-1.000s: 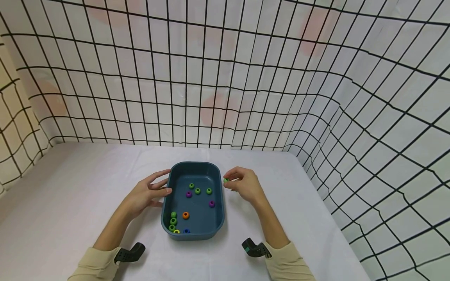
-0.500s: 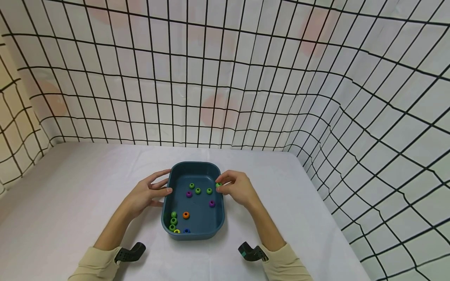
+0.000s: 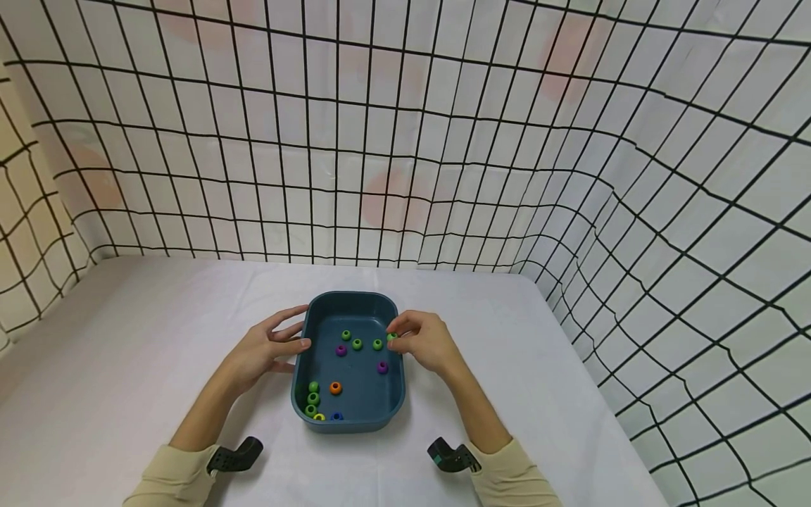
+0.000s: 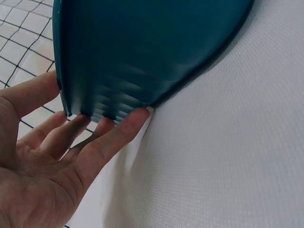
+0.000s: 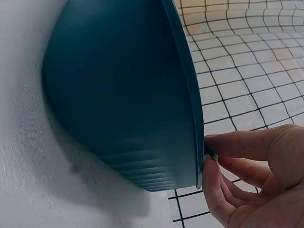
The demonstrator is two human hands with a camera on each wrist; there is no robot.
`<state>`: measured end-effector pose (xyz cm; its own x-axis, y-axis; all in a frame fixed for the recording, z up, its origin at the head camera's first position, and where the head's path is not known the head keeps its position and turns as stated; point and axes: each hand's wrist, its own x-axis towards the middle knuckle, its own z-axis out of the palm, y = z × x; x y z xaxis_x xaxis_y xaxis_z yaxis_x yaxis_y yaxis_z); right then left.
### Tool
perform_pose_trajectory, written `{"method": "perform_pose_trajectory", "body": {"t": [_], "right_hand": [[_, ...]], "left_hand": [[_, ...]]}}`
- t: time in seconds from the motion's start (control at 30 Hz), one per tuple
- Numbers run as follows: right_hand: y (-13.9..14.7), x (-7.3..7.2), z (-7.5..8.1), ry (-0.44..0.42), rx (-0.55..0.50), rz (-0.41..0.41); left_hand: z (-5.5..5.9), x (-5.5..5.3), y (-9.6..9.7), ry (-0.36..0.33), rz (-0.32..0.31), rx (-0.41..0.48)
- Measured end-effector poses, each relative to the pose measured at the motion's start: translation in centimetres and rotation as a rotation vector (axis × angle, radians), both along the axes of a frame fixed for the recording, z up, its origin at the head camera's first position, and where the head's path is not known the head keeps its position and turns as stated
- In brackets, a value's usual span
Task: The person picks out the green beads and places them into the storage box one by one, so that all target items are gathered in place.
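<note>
A blue-green rectangular tub [image 3: 367, 427] with rounded corners stands on the white cloth. My left hand [image 3: 266, 352] rests at its left side, the thumb touching the rim and the other fingers spread along the outer wall [image 4: 118, 85]. Over the right rim, my right hand [image 3: 431, 343] pinches a green bead [image 3: 392, 337] between thumb and fingertips. From the right wrist, only a sliver of this bead [image 5: 215, 156] shows beside the rim. Inside the tub lie several other green beads [image 3: 357, 344], two purple beads [image 3: 383, 367], an orange bead [image 3: 336, 388], a yellow bead [image 3: 319, 417] and a blue bead [image 3: 337, 417].
White cloth [image 3: 507, 394] covers the table around the tub. A black grid net [image 3: 418, 162] hangs behind the table and along both sides, with white sheeting at its back. Black wrist-worn devices [image 3: 236, 455] sit at both sleeve cuffs.
My right hand has come left from outside the tub to over its right rim, carrying the green bead. The left hand and the tub have stayed in place.
</note>
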<state>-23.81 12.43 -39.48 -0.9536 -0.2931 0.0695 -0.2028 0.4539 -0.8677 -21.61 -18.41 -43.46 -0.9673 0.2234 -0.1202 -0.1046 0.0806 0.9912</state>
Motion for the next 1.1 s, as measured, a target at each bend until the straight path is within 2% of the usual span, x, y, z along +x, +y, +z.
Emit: {"method": "perform_pose_trajectory", "body": {"t": [0.37,1.1], "right_hand": [[0.08,-0.08,-0.04,-0.013,0.032,0.005],[0.14,-0.05,-0.03,-0.011,0.004,0.020]], "left_hand": [[0.00,0.06,0.02,-0.003,0.004,0.003],[0.04,0.03,0.02,0.006,0.002,-0.008]]}}
